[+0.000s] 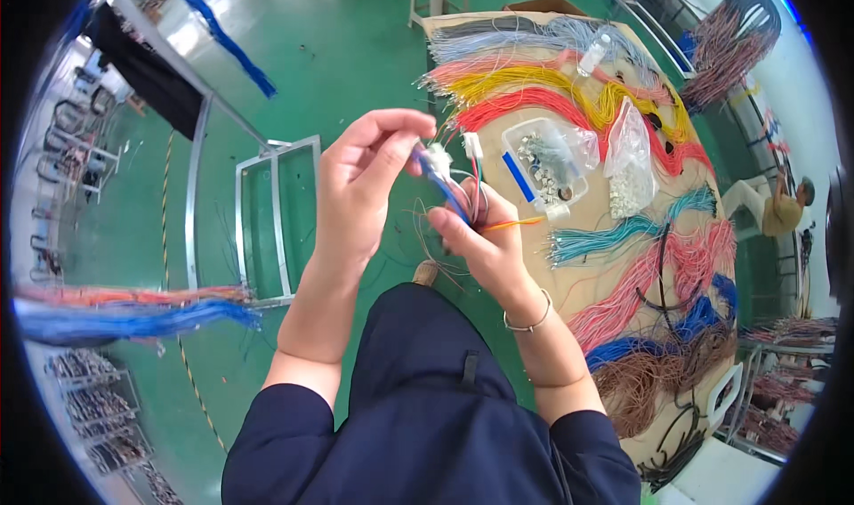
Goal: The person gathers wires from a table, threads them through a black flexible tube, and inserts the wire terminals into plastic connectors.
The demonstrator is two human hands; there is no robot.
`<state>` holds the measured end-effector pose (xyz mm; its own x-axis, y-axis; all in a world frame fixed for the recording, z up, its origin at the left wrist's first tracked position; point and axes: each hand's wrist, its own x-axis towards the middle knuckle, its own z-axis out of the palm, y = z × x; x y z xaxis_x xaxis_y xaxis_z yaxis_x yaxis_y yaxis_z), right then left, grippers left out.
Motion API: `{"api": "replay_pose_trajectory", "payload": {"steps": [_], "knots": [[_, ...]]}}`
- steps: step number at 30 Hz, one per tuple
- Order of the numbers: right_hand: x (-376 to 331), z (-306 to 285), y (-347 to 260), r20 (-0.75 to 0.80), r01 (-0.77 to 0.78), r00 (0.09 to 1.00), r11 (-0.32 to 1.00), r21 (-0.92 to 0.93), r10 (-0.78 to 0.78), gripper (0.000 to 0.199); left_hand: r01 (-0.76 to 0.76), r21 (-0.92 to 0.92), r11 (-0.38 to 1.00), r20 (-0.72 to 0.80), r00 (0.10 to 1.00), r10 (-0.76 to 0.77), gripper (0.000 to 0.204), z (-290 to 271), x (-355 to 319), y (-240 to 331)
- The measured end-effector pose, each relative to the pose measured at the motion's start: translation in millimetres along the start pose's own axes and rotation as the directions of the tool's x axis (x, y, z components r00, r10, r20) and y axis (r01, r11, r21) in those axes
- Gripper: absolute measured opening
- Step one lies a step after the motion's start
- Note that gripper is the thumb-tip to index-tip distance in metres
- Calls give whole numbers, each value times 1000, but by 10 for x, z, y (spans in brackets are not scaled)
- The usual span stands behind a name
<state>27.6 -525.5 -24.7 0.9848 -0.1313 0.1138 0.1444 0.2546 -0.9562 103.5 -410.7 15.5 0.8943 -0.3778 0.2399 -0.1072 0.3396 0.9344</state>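
In front of my body, my right hand [485,242] is closed around a bundle of wires [479,204], blue, white, red and green among them. White plastic connectors sit at the bundle's upper end, one connector [471,145] standing up to the right. Orange and yellow wire ends [514,224] poke out beside the right fingers. My left hand [363,162] is raised to the left of it, thumb and fingertips pinched at the top of a blue wire [431,171] beside a blurred white connector [437,161]. The fingers partly hide that wire's tip.
To the right, a wooden table [534,278] carries coloured wire bundles, a clear box [544,167] of small parts, a plastic bag [630,171] of white connectors and a bottle [593,54]. Metal frames [277,220] and hanging blue wires [133,320] stand left. Another person [785,210] sits far right.
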Motion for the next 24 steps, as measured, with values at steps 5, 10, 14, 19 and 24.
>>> {"api": "replay_pose_trajectory", "payload": {"steps": [5, 10, 14, 19, 24], "knots": [[-295, 35, -224, 110, 73, 992, 995, -64, -65, 11, 16, 116, 993, 160, 987, -35, 26, 160, -360, 280], [-417, 30, -303, 226, 162, 967, 971, -175, -121, 8, 191, 250, 949, 276, 926, -259, 44, 243, -531, 583], [-423, -27, -295, 159, 136, 981, 978, -161, -110, 10, 27, 358, 933, 275, 952, -133, 67, 368, -716, 718], [-493, 24, -352, 213, 184, 966, 971, -152, -150, 11, -22, 417, 909, 219, 973, -77, 59, 329, -801, 700], [-541, 105, -447, 282, 153, 953, 977, -146, -107, 14, -34, 475, 879, 229, 970, -86, 34, 289, -857, 783]]}}
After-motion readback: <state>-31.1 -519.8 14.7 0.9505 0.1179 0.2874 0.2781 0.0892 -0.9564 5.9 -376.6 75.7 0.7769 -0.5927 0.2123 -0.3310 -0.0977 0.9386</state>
